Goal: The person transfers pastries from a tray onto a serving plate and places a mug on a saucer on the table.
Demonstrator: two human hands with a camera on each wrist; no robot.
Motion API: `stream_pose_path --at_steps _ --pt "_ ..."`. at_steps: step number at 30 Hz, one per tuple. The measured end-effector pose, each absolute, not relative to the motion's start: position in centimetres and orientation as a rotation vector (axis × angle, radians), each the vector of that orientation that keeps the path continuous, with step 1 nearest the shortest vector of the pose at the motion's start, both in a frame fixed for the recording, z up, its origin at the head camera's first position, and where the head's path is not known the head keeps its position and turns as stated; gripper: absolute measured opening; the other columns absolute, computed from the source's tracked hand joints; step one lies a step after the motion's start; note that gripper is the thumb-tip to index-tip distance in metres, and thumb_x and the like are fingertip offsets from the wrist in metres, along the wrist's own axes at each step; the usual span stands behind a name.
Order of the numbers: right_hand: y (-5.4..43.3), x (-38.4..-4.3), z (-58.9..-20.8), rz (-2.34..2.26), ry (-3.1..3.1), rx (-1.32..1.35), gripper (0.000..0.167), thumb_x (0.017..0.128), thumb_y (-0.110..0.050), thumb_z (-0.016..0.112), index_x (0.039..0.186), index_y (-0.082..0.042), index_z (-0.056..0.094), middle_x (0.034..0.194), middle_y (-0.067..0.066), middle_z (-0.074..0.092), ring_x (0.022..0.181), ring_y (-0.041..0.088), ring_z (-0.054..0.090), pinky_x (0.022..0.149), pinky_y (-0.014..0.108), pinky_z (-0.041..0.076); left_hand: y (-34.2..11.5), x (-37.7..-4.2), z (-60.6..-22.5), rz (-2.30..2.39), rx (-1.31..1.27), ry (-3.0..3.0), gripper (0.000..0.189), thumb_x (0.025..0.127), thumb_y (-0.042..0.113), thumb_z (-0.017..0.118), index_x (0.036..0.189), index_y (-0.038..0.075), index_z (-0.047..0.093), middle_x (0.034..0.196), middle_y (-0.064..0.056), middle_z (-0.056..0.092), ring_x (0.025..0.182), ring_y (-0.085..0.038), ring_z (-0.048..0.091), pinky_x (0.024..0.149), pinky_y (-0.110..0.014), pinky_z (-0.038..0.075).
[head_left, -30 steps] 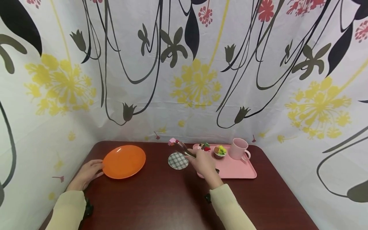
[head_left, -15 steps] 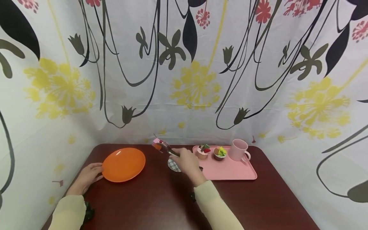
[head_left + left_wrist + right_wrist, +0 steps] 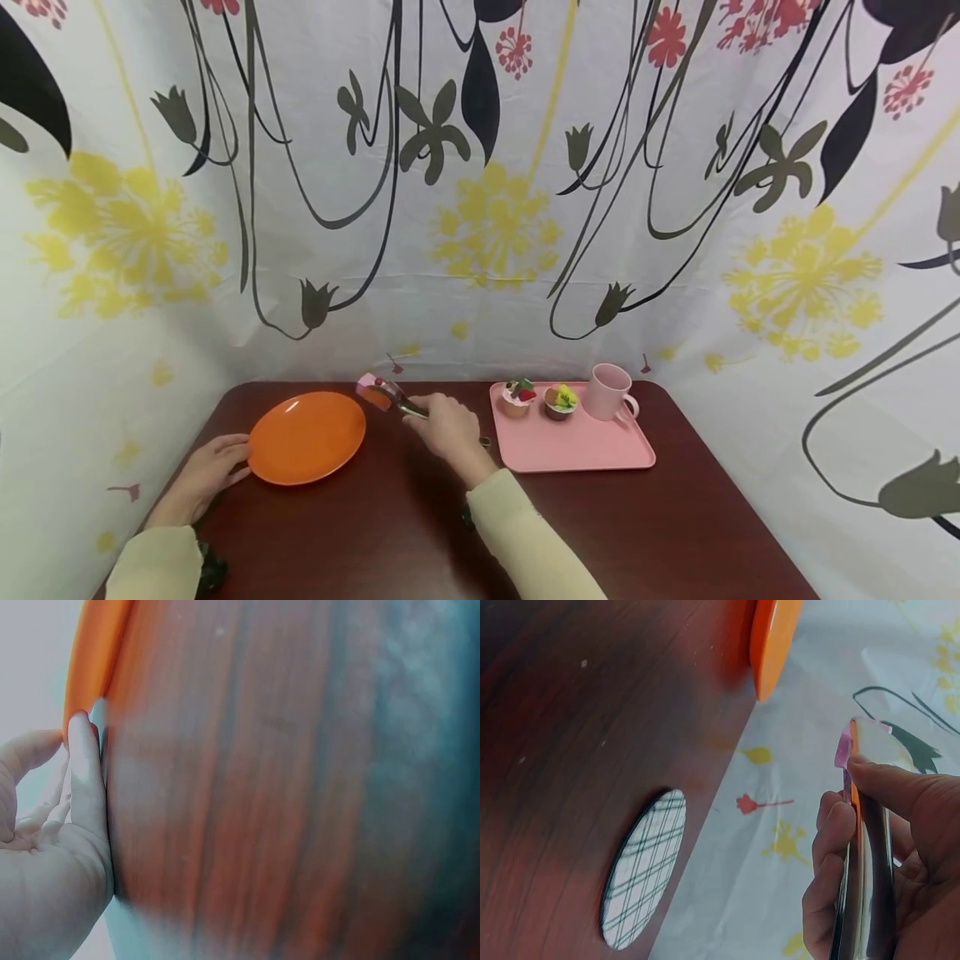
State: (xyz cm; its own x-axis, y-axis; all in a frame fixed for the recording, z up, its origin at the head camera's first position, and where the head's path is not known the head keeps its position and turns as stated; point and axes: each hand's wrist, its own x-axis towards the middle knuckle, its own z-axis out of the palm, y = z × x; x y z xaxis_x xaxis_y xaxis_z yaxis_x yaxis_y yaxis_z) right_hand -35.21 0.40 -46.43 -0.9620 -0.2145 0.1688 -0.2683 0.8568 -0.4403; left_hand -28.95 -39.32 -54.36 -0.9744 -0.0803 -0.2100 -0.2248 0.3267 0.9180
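My left hand [image 3: 212, 468] is at the left rim of the orange plate [image 3: 307, 439], pinching that rim between thumb and fingers in the left wrist view. My right hand [image 3: 452, 431] grips metal tongs [image 3: 410, 406]. Between the tips of the tongs is a small cake piece [image 3: 370, 385], pink on top with a red berry and orange below. It is held up just off the plate's upper right edge. In the right wrist view the pink part of the cake [image 3: 843, 750] shows past my thumb. A round checked coaster [image 3: 646, 870] lies on the table, hidden behind the right hand in the head view.
To the right is a pink tray [image 3: 573, 446] bearing a cupcake with pink cream [image 3: 516, 400], a fruit-topped cupcake [image 3: 560, 402] and a pink mug [image 3: 609, 392]. Flower-printed fabric [image 3: 480, 333] stands behind the dark wooden table [image 3: 675, 533] and along its sides.
My right hand has carried the tongs and cake piece leftward, from over the coaster and tray edge toward the orange plate. The left hand stays at the plate; the head view has shifted slightly.
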Motion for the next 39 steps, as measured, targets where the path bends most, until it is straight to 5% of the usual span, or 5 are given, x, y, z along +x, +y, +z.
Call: stream_pose_path --at_steps 10,19,39 --pt "-2.3 -35.4 -46.4 0.695 -2.921 0.493 0.033 0.099 -0.047 0.077 0.132 -0.044 0.077 0.115 -0.003 0.082 0.091 0.025 0.076 0.063 0.037 0.054 -39.3 -28.5 -54.2 1.715 -0.309 2.440 0.076 0.116 0.038 0.046 0.167 -0.010 0.016 0.169 -0.038 0.026 0.112 0.007 0.063 0.100 -0.027 0.064" --pt "-4.0 -35.6 -47.4 0.739 -2.936 0.479 0.035 0.099 -0.049 0.076 0.134 -0.047 0.075 0.115 -0.005 0.082 0.078 0.019 0.071 0.050 0.031 0.045 -39.4 -28.7 -54.9 1.700 -0.301 2.436 0.076 0.116 0.038 0.046 0.166 -0.011 0.016 0.170 -0.038 0.025 0.114 0.006 0.063 0.100 -0.027 0.064" --pt "-7.0 -38.8 -48.9 0.570 -2.987 0.513 0.032 0.100 -0.051 0.074 0.131 -0.043 0.078 0.116 -0.009 0.082 0.086 0.021 0.075 0.056 0.032 0.051 -39.8 -29.3 -54.5 1.725 -0.323 2.437 0.073 0.115 0.034 0.051 0.165 -0.010 0.021 0.168 -0.037 0.031 0.112 0.003 0.065 0.099 -0.026 0.064"
